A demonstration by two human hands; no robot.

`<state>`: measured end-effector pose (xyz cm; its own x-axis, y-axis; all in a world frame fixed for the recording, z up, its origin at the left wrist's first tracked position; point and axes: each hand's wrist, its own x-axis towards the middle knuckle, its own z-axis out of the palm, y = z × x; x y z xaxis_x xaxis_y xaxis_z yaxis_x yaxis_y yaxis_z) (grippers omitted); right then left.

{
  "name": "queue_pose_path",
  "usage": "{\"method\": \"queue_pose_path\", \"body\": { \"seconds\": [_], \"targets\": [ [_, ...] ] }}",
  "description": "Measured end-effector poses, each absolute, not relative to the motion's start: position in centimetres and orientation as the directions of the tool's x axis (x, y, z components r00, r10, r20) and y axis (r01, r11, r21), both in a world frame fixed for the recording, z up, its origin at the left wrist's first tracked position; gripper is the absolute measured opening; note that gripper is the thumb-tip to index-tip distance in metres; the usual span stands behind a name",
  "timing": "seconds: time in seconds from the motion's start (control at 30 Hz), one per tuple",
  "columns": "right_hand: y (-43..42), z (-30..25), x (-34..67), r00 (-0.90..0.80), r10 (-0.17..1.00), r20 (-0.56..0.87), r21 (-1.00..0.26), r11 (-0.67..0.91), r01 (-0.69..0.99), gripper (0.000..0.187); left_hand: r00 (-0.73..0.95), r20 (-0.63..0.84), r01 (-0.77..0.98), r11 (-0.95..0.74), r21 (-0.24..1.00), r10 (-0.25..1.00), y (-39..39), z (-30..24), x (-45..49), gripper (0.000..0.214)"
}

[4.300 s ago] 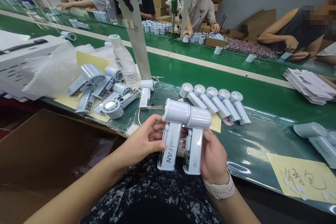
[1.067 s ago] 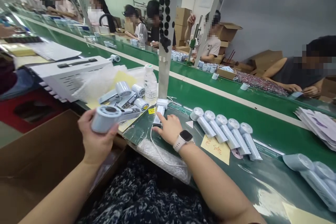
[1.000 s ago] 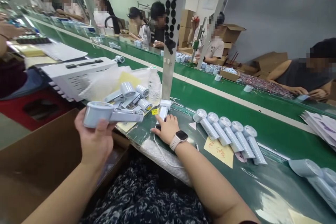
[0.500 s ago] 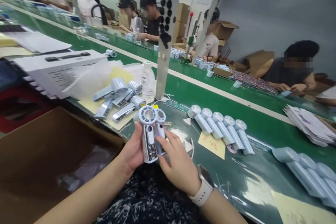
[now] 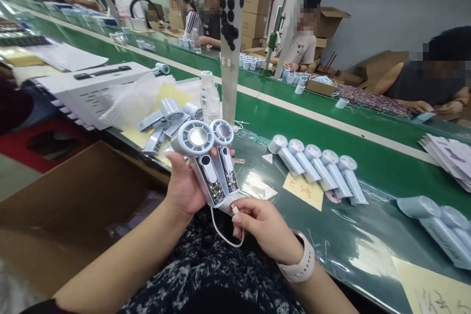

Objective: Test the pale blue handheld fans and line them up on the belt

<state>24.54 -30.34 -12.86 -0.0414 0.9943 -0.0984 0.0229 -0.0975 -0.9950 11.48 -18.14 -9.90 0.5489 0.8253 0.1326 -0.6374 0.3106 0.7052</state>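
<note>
My left hand (image 5: 184, 181) is wrapped around two light-blue handheld fans, a nearer fan (image 5: 206, 167) and a second fan (image 5: 226, 162) beside it. Both stand tilted with round heads up, and their opened handles bare circuit boards. Below their lower ends, my right hand (image 5: 257, 223) pinches the small plug of a white cable (image 5: 224, 239). The cable loops down and left toward the bottom of the nearer fan; whether it joins there I cannot tell. Behind my left hand, several opened fans (image 5: 156, 120) lie piled on yellow paper.
A row of closed fans (image 5: 318, 164) lies right of my hands by a yellow note (image 5: 303, 191); more fans (image 5: 437, 225) are farther right. A water bottle (image 5: 209, 98) stands beside a metal post (image 5: 230, 83). A cardboard box (image 5: 73, 201) is at lower left. Co-workers sit across the green belt (image 5: 312, 127).
My right hand has moved from the fans down to the white cable and now grips its plug. The two fans have turned and spread slightly apart in my left hand.
</note>
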Motion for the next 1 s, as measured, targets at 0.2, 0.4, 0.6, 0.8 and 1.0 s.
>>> {"method": "queue_pose_path", "body": {
  "seconds": [0.2,0.4,0.6,0.8,1.0],
  "targets": [
    [-30.2,-12.2,21.9,0.083,0.997,0.002,-0.995,0.011,-0.099,0.029,0.534,0.175,-0.659,0.277,0.699,0.827,-18.8,-9.2,12.0,0.065],
    [-30.8,-13.3,20.2,0.174,0.984,-0.032,-0.985,-0.001,-0.172,0.042,0.466,0.222,-0.658,0.168,0.734,0.856,-19.2,-9.9,12.5,0.067],
    [-31.3,-12.2,21.2,0.071,0.959,0.273,-0.942,0.252,0.221,0.033,0.486,0.163,-0.715,0.284,0.639,0.858,-18.5,-9.2,11.6,0.063],
    [-30.6,-13.0,20.5,0.283,0.956,0.073,-0.996,0.085,-0.030,0.038,0.549,0.200,-0.702,0.318,0.637,0.812,-19.0,-8.9,11.2,0.066],
    [-30.5,-13.6,19.9,0.309,0.951,-0.014,-0.975,0.056,-0.216,0.049,0.476,0.274,-0.710,0.181,0.680,0.836,-19.2,-10.0,11.7,0.071]
  ]
}}
